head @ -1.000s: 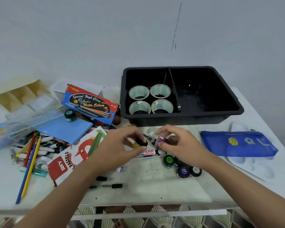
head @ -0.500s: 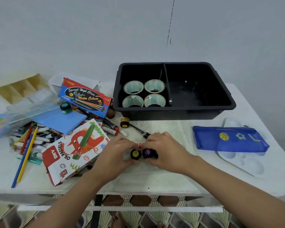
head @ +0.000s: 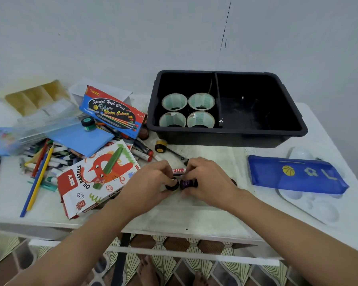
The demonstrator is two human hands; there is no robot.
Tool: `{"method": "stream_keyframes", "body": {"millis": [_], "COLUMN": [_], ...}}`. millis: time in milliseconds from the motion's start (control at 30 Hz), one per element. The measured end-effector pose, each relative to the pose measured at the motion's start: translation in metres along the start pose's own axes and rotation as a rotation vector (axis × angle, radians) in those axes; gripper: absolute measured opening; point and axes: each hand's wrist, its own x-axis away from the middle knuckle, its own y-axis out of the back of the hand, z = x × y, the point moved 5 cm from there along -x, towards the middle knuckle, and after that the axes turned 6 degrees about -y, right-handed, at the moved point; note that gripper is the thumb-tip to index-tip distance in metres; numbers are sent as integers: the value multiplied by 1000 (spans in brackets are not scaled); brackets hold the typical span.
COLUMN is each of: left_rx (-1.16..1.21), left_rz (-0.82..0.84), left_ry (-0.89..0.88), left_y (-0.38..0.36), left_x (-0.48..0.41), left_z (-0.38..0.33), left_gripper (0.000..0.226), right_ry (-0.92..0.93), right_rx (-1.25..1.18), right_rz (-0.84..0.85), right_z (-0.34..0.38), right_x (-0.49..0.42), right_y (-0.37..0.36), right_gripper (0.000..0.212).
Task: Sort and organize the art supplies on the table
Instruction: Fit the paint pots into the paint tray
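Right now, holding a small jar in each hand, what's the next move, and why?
Probably carry both to the right compartment of the black bin: left hand grips the dark jar, right hand the purple jar, and tape rolls fill the other.

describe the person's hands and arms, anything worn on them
The left hand and right hand are bare: no gloves, and no rings show on the fingers. The left forearm and right forearm are bare too, with no sleeves, watch or bracelets in view.
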Motion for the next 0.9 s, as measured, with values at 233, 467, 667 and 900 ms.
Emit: {"method": "stream_keyframes", "body": {"millis": [233,467,667,900], "left_rx": [-32,30,95,-54], "left_rz": [55,187,160,-433], "left_ry": [-19,-24,3,369], "left_y": [0,4,42,124], "left_x": [-9,-5,8,33], "left_z": [8,15,38,131], "left_gripper": [23,32,31,10], "right_ry": [-66,-90,-212,-104], "right_rx": [96,202,-67,34], "right_rz": [62,166,133,-132], "right_z": [2,7,9,51], "right_x": [-9,-18,-44,-80], "right_y": [1,5,27,14], "right_gripper": [29,30,28,18]}}
